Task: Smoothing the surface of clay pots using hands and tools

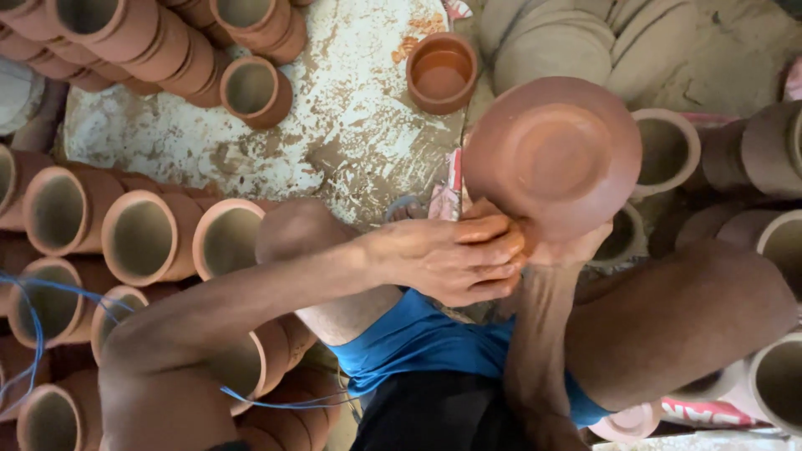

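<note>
The right hand has its grip clenched under a clay pot, held bottom-up above the knees; the left hand presses its fingers against the pot's lower edge, grasping it too. Best to support it evenly, turning gently, clear of the stacked pots beside the spattered board.

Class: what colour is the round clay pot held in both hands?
Reddish-brown terracotta pot, seen clearest in the head view.
</note>
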